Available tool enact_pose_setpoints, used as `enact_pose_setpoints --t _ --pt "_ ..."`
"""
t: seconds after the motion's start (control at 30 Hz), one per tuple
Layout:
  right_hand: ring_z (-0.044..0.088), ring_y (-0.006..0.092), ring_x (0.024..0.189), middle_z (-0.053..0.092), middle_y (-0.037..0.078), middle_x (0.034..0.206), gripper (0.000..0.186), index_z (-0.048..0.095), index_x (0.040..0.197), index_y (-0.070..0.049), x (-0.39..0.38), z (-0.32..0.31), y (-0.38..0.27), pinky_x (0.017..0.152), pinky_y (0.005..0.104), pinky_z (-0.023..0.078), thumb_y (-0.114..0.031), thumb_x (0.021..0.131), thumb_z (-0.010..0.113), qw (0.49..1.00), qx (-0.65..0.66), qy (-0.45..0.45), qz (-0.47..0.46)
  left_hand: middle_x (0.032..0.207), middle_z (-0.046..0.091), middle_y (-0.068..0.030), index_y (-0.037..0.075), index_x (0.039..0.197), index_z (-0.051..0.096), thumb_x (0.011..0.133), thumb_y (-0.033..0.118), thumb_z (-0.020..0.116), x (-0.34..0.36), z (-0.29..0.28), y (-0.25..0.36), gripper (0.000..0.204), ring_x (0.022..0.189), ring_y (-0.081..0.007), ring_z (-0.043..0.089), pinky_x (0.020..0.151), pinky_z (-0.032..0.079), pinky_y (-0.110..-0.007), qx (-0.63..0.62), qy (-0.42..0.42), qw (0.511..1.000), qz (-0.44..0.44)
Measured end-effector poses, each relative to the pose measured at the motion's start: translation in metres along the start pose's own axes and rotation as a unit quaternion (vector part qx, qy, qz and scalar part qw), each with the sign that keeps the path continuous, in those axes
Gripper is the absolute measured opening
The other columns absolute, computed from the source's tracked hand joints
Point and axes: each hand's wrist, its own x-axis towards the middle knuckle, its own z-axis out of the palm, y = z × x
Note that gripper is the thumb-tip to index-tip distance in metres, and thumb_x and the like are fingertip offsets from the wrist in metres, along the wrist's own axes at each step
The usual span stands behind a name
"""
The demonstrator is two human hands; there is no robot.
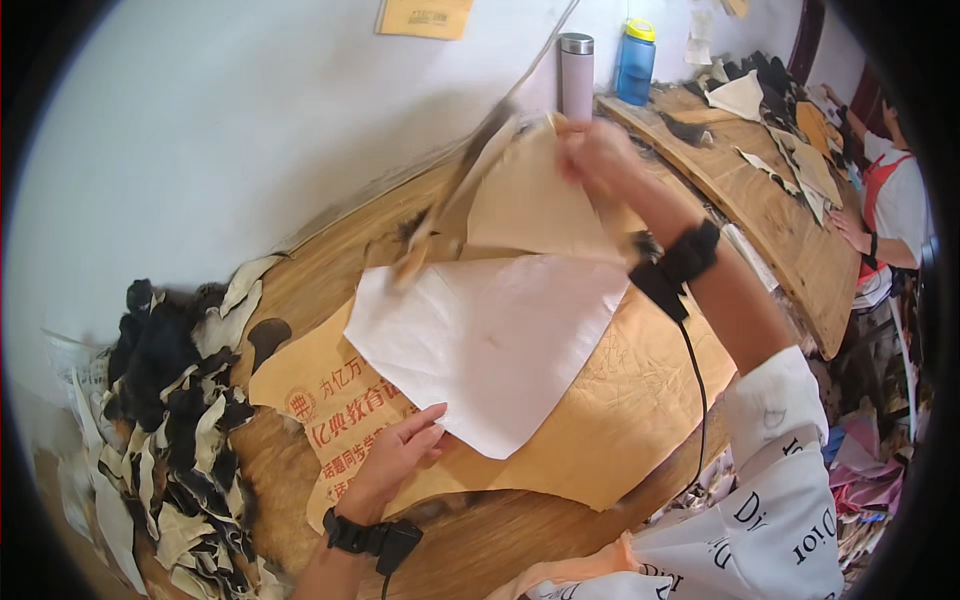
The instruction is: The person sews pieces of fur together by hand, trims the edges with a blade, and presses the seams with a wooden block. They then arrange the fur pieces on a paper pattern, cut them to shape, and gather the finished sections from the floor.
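Nearest, the left hand [385, 462] lies palm down at the low corner of a pale sheet [490, 350], its fingertips on or just beside the edge; whether they pinch or only press, I cannot tell. Beneath that sheet spreads brown paper [620, 430], creased and curved along its cut edges, with red print on its left part, on a wooden worktop [272, 475]. The sheet is smooth, matte and roughly fan-shaped. To the left are heaped scraps [165, 360], black and furry on some faces, cream and leathery on others.

Farther off, the right hand [600, 160], blurred, has its fingers closed on the top of a tan piece [535, 200], raised above the pale sheet's far edge; dark fuzz fringes its left side. The step in hand looks like lifting or laying this piece; the next move probably calls for a steady left hand and a flat, unwrinkled spread. Beyond stand a pinkish flask [577, 85] and a blue bottle [635, 70].
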Motion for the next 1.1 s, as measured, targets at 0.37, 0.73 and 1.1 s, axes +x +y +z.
enact_pose_setpoints --t 0.37,0.73,1.1 --pt "0.048 0.0294 0.111 0.052 0.014 0.12 0.063 0.044 0.127 -0.008 -0.098 -0.044 0.04 0.095 0.0364 0.039 -0.019 0.071 0.07 0.907 -0.188 -0.305 -0.22 0.109 0.058 -0.0069 0.001 0.13 0.041 0.09 0.008 0.046 -0.015 0.014 0.065 0.041 0.095 -0.0104 0.055 0.081 0.045 -0.023 -0.059 0.016 0.979 0.194" --pt "0.055 0.0201 0.093 0.066 0.006 0.089 0.022 0.07 0.086 -0.008 -0.173 -0.065 0.03 0.085 0.0276 0.041 -0.012 0.064 0.069 0.955 0.053 -0.203 -0.209 0.093 0.062 -0.0054 0.001 0.123 0.048 0.086 0.007 0.046 -0.093 0.114 0.115 0.038 0.081 -0.0118 0.058 0.072 0.045 -0.023 0.265 -0.113 0.912 0.293" --pt "0.05 0.0228 0.103 0.064 0.004 0.094 0.019 0.07 0.07 -0.01 -0.205 -0.135 0.089 0.092 0.0323 0.036 -0.015 0.051 0.071 0.944 -0.044 -0.288 -0.155 0.1 0.06 -0.0127 -0.001 0.102 0.061 0.081 0.013 0.058 -0.036 0.003 0.111 0.025 0.081 -0.019 0.06 0.067 0.049 -0.026 0.381 0.135 0.882 0.242"
